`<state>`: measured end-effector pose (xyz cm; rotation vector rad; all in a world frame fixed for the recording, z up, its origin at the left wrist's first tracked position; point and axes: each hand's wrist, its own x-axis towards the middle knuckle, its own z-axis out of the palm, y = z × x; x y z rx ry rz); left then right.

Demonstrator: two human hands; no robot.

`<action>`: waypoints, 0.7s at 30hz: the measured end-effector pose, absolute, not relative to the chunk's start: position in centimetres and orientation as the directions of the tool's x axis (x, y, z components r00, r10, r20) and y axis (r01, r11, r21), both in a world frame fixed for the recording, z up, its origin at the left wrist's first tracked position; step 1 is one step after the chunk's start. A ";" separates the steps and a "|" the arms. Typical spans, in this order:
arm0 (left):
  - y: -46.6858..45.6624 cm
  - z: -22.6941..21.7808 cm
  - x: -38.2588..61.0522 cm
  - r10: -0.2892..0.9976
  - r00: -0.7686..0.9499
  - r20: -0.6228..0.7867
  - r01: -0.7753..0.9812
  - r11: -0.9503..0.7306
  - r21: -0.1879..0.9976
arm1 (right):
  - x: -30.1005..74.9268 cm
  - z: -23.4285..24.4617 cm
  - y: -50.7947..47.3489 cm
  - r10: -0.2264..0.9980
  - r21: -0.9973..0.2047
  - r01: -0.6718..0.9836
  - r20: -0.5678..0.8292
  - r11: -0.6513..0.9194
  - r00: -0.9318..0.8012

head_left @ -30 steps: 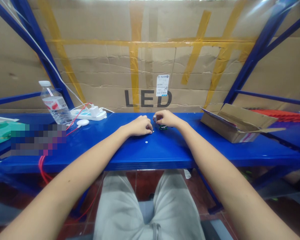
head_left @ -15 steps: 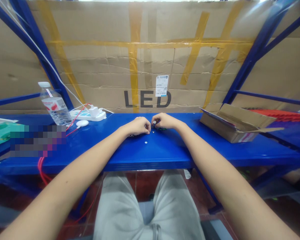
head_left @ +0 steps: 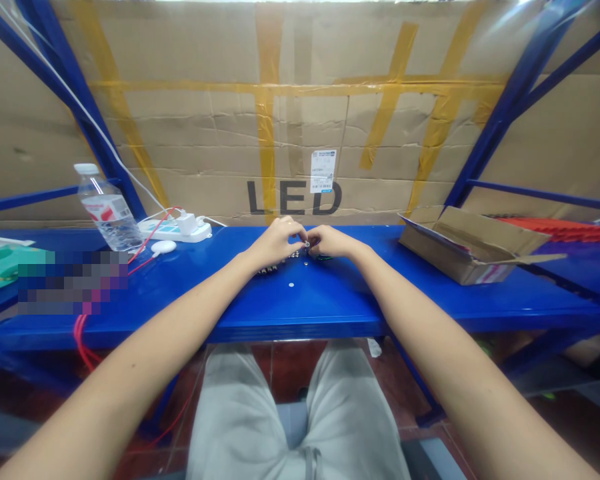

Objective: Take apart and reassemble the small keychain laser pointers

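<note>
Both my hands meet at the back middle of the blue shelf-table (head_left: 330, 307). My left hand (head_left: 275, 244) is pinched, its fingertips touching those of my right hand (head_left: 330, 241), which is also pinched. Between them is a tiny silvery part (head_left: 307, 245), too small to name. A small pile of dark little parts (head_left: 273, 269) lies under my left hand, and something dark green (head_left: 325, 257) lies under my right. Two small round silvery pieces lie loose on the table, one (head_left: 305, 264) near the hands, the other (head_left: 291, 285) closer to me.
An open cardboard box (head_left: 473, 253) sits at the right. At the left stand a water bottle (head_left: 107, 210), a white power strip (head_left: 177, 229) with red and white cables, and a greenish packet (head_left: 3, 267). Taped cardboard marked LED backs the bench, framed by blue rack struts.
My left hand lifted off the table and moved right and up to meet my right hand, uncovering the pile of small dark parts beneath it. My right hand shifted slightly left.
</note>
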<state>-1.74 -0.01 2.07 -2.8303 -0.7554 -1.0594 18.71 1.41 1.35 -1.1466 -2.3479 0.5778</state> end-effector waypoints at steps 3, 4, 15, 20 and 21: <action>-0.1 1.9 -1.5 0.411 0.673 0.615 0.446 -0.889 0.105 | 18.6 1.3 1.5 0.796 -0.565 0.587 0.243 0.581 -0.554; 0.0 1.8 -1.5 0.407 0.677 0.613 0.449 -0.889 0.095 | 18.6 1.3 1.5 0.793 -0.568 0.580 0.250 0.585 -0.556; 0.5 1.4 -1.4 0.332 0.666 0.668 0.413 -0.910 0.041 | 18.2 1.5 1.2 0.773 -0.576 0.542 0.291 0.612 -0.564; 0.7 1.4 -1.5 0.331 0.675 0.659 0.396 -0.917 0.054 | 18.3 1.3 1.4 0.774 -0.574 0.547 0.283 0.610 -0.566; 0.7 1.5 -1.5 0.331 0.675 0.659 0.395 -0.917 0.056 | 18.4 1.3 1.5 0.777 -0.568 0.556 0.279 0.607 -0.564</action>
